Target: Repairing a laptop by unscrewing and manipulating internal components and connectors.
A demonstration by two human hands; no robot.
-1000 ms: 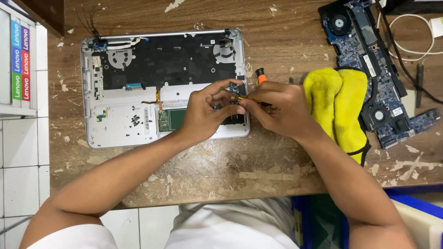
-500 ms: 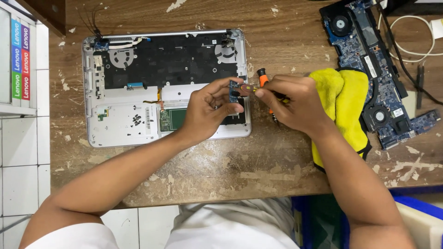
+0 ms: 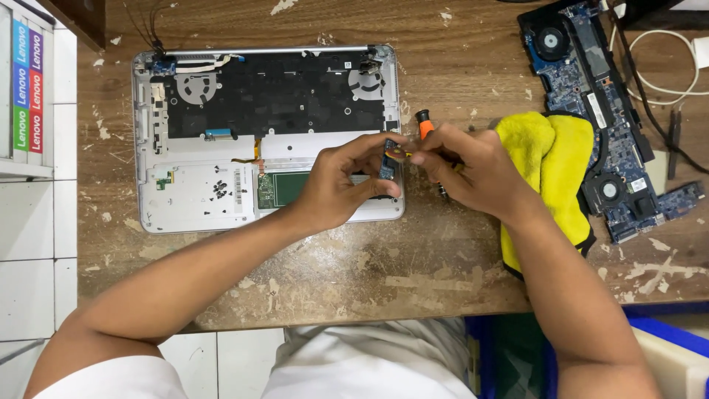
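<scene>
Left hand [image 3: 341, 185] is pinching a small blue circuit board [image 3: 387, 160] over the opened laptop shell [image 3: 221, 199], right hand [image 3: 473, 171] is gripping an orange-handled screwdriver [image 3: 426, 133] and touching it; a slipping tip is likely risking gouged traces or a dropped board.

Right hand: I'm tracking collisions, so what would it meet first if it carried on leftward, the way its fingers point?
Probably the small blue circuit board pinched by the left hand; the right hand fingertips are nearly touching it, though height is unclear.

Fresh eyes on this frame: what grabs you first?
The two hands meeting mid-bench: the left hand pinches a small blue circuit board, the right hand holds an orange-handled screwdriver. Behind them lies the opened laptop base; a yellow cloth sits right.
</scene>
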